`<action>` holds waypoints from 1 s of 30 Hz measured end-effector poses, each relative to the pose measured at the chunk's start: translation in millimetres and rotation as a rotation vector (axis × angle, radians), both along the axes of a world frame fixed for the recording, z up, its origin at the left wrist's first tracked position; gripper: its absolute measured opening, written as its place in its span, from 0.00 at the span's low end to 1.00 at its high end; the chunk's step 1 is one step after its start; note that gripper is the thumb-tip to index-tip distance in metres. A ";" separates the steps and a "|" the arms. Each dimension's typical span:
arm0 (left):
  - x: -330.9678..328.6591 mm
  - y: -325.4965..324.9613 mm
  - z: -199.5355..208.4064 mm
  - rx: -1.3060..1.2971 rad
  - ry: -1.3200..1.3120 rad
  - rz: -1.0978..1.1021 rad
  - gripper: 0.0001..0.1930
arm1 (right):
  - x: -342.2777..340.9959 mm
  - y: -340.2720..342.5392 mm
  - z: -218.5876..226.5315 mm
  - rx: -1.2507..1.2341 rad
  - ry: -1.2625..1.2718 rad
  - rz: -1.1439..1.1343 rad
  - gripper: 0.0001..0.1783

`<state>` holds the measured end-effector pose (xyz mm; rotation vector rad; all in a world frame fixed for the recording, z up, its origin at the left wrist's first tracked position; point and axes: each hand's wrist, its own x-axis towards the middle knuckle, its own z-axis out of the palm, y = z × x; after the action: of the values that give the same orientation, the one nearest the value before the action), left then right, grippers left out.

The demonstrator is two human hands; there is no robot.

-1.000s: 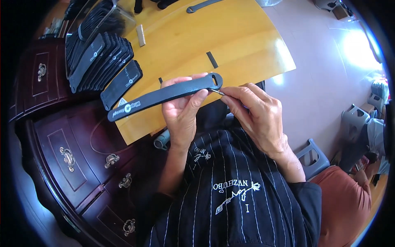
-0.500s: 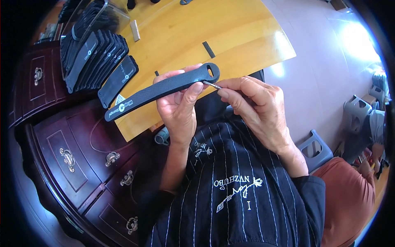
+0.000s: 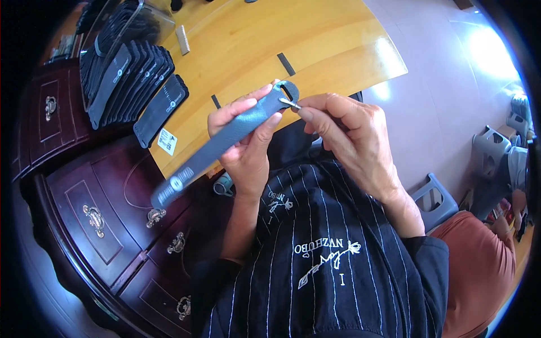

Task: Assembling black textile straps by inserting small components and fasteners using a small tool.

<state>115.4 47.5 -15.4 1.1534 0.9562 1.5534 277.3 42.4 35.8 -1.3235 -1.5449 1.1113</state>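
A long black fabric strap (image 3: 222,138) with a rounded end and an oval slot is held in my left hand (image 3: 251,152), its fingers and thumb closed round the upper part. The strap slants down to the left, its printed tail hanging free and slightly blurred. My right hand (image 3: 355,141) pinches a thin metal tool (image 3: 289,103) between thumb and forefinger. The tool's light-coloured tip rests on the strap's face just beside the slot. What kind of tool it is I cannot make out, as the fingers hide its other end.
On the yellow wooden table (image 3: 332,34) several black straps (image 3: 132,84) stand at the left by a clear bin, with a white label (image 3: 167,142) nearby. Dark strips (image 3: 285,64) lie beyond my hands. A drawer cabinet (image 3: 93,208) is at left; a grey stool (image 3: 437,205) and a person (image 3: 476,270) at right.
The strap has turned so its flat face shows more and its tail has swung downward. The tool's tip has moved from the strap's edge onto its face near the slot.
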 end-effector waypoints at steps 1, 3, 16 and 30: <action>-0.5 0.4 -0.9 0.080 0.078 0.010 0.18 | 0.4 0.5 1.9 -0.001 0.001 -0.001 0.08; 0.4 0.2 -0.3 0.160 0.155 0.017 0.18 | 2.7 1.4 6.8 -0.161 0.042 0.018 0.08; 5.1 -1.2 3.7 -0.018 -0.076 0.044 0.21 | -0.8 -1.6 -4.6 0.025 0.078 0.023 0.08; 7.0 2.6 1.2 0.061 0.037 0.081 0.21 | -0.3 -1.3 -5.2 -0.075 0.140 0.025 0.11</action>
<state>122.5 50.1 -14.1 1.2026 0.9976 1.6408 277.0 41.0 30.6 -1.2509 -1.4336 1.2615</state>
